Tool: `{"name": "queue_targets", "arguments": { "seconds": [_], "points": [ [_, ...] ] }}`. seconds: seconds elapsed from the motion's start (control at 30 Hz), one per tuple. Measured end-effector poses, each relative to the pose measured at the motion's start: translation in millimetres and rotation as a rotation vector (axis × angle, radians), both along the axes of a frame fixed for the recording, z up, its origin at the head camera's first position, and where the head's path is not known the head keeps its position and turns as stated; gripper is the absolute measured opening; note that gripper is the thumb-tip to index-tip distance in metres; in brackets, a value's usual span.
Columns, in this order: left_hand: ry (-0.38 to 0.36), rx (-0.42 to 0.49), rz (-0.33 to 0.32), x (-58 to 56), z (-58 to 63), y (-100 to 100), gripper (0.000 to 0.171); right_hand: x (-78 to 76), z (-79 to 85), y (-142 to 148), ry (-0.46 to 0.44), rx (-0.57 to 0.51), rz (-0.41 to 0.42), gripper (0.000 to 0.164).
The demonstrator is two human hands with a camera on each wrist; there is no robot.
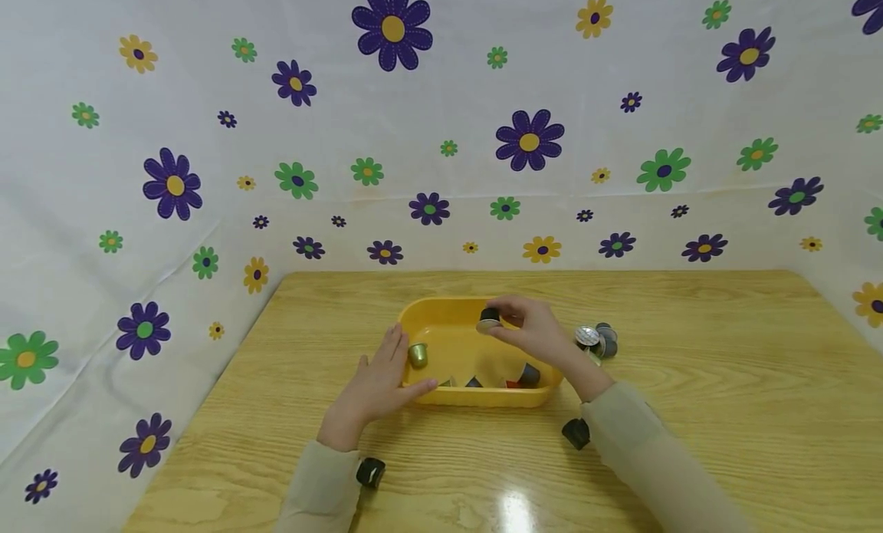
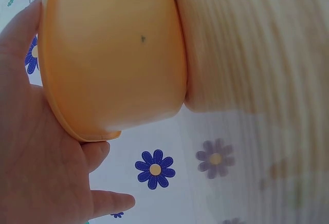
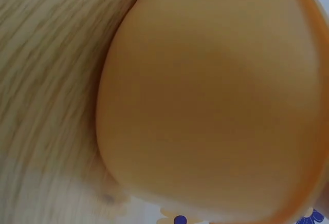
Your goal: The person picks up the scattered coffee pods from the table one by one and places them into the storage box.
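at the far left a white cloth (image 1: 48, 188) printed with purple, green and yellow flowers hangs beside the wooden table (image 1: 290, 349). next comes the left hand (image 1: 375, 381), its fingers straight and its thumb spread, lying against the left end and near corner of the yellow tray (image 1: 476, 397); the left wrist view shows the palm by the rim. it grips nothing small, and the hold looks meant to keep the tray from sliding.

inside the tray, just beside those fingers, sits 1 shiny green pod (image 1: 418, 355). along the near wall, partly hidden by it, come a dark blue pod (image 1: 473, 382), a red pod (image 1: 512, 384) and a grey pod (image 1: 529, 374); they perhaps rolled to rest there.

above the tray floor the right hand (image 1: 536, 333) pinches 1 black pod (image 1: 490, 315) between thumb and fingers, its pale rim lowermost. the grip at the side of its cup probably keeps that wider rim free. the right wrist view shows mostly the tray's outer wall, so the grip reads only from the head view.

right of the tray, a small heap of pods (image 1: 607, 338) sits on the table, including 1 with a silver lid (image 1: 587, 336) facing up. no brand or writing can be read on any pod.
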State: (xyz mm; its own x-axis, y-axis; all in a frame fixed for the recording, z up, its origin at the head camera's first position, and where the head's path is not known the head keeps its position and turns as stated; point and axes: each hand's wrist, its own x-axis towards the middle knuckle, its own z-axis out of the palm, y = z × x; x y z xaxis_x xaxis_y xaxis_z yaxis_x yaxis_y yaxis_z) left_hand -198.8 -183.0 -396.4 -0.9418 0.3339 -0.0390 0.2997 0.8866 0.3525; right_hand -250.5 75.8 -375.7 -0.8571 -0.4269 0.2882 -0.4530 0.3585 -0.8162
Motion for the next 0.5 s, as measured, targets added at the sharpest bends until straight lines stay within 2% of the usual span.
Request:
{"name": "queue_targets", "arguments": {
  "seconds": [0.17,0.37,0.5],
  "points": [
    [0.0,0.001,0.004,-0.2,0.5,0.0,0.095,-1.8,-0.3,-11.5,0.019,0.053,-0.003,0.038],
    [0.001,0.0,0.004,0.1,0.3,-0.2,0.094,-4.8,-4.0,-26.5,0.014,0.115,0.029,0.038],
    [0.001,0.008,0.0,0.0,0.0,-0.1,0.093,-6.5,-6.1,-35.9,0.042,0.136,0.057,0.037]
  ]
}}
